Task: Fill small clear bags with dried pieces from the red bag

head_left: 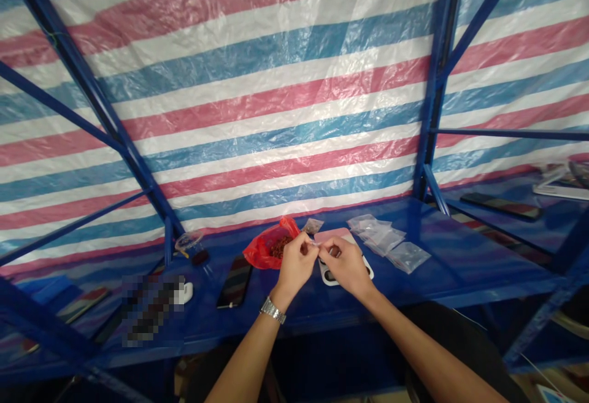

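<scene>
My left hand point(297, 260), with a metal watch on its wrist, and my right hand point(345, 262) meet fingertip to fingertip. Both are closed in a pinch on a thin, clear bit of plastic point(313, 243), which looks like the edge of a small plastic bag; most of it is hidden by my fingers. Under my right hand lies a small white scale point(327, 277) with a pink top. Just left of my left hand, a red plastic bag point(260, 253) stands open with brown bits point(280, 246) inside. A small filled clear bag point(313, 226) lies behind my hands.
Several flat clear bags point(380, 234) lie right of the scale on the blue table point(442, 249). On the left are a dark phone point(234, 281), a clear plastic cup point(199, 253) with dark contents and a white object point(184, 293). Blue metal posts point(432, 108) and a striped sheet stand behind.
</scene>
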Motion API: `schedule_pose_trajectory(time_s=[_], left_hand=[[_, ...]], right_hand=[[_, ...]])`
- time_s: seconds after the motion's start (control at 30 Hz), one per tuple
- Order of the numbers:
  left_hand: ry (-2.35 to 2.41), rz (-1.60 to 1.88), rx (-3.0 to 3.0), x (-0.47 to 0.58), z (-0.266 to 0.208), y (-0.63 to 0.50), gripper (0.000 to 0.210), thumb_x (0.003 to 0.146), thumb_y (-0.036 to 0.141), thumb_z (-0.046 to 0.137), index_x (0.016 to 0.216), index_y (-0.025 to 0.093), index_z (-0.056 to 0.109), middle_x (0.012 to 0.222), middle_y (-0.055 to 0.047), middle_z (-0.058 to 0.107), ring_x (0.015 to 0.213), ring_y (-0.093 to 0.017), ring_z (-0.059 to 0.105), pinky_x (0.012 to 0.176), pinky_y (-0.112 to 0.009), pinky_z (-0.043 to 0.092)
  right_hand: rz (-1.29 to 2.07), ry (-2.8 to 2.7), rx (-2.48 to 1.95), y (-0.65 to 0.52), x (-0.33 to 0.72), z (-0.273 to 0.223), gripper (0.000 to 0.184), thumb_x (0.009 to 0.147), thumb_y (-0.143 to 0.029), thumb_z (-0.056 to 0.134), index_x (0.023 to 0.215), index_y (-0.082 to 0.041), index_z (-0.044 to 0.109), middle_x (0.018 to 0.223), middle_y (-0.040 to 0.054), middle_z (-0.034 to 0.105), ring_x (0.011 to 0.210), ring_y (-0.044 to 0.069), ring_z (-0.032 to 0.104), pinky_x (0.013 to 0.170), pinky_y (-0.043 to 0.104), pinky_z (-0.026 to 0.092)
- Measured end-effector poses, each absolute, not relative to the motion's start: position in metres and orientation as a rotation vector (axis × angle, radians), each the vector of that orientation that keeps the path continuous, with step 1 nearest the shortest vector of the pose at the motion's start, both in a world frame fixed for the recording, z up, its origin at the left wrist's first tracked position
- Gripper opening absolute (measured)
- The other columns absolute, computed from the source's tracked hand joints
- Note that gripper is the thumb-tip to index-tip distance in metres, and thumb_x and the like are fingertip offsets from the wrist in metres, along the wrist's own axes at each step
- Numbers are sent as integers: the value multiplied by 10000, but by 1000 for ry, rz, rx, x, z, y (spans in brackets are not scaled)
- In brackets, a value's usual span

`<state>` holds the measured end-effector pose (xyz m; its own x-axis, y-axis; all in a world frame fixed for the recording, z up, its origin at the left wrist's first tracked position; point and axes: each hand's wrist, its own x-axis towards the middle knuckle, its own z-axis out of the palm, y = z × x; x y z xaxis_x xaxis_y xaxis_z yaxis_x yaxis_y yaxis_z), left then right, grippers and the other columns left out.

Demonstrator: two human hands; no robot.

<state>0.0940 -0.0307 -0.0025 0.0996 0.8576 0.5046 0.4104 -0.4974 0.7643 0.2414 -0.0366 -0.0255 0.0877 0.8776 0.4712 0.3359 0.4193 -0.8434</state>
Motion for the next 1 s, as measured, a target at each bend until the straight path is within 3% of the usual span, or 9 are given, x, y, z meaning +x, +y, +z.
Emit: schedule_pose_trajectory(time_s=[0.23, 0.37, 0.5, 0.7, 0.83, 1.0], left_hand=[[1227, 1265, 1889, 91, 5, -30, 230, 827, 239, 549, 631, 200, 436, 588, 62, 405, 577, -97, 402, 562, -226, 296], [1036, 1139, 1696, 85, 1, -32, 257, 938, 413, 536, 787, 205, 532, 632, 43, 522, 563, -120, 510, 556, -235, 384], [906, 1128, 1671, 84, -2, -32, 351, 953, 556, 554, 879, 214, 522, 652, 41, 552, 559, -127, 529, 555, -241, 407], [979, 1125, 1918, 95, -2, -38, 275, 1007, 402, 466, 809, 211, 465, 707, 40, 491, 643, -118, 465, 609, -242, 361], [1048, 1102, 2002, 98, -3, -39, 197, 914, 246, 520, 743, 212, 426, 677, 56, 450, 625, -106, 425, 594, -235, 322], [1029, 1309, 1693, 89, -1, -28, 230, 910, 333, 513, 722, 203, 486, 677, 34, 520, 625, -122, 520, 613, -243, 413]], right_hand=[[476, -1407, -1142, -49, 230, -23, 230, 888, -388, 615, 729, -222, 613, 702, 24, 691, 591, 183, 630, 606, 298, 468], [701, -1410, -1034, -54, 231, -21, 274, 917, -469, 621, 831, -212, 660, 721, 42, 729, 592, 205, 684, 568, 291, 495], [733, -1414, -990, -52, 234, -22, 321, 903, -508, 644, 877, -197, 718, 733, 51, 746, 619, 205, 686, 523, 269, 470], [704, -1194, -1109, -46, 235, -21, 297, 826, -481, 683, 739, -200, 650, 583, 7, 664, 517, 170, 603, 489, 256, 436], [713, -1105, -1033, -41, 240, -16, 284, 814, -476, 684, 778, -198, 637, 773, 50, 740, 676, 199, 688, 649, 300, 540], [751, -1214, -976, -40, 241, -16, 446, 867, -621, 635, 977, -195, 703, 953, 86, 745, 844, 223, 691, 696, 312, 551]])
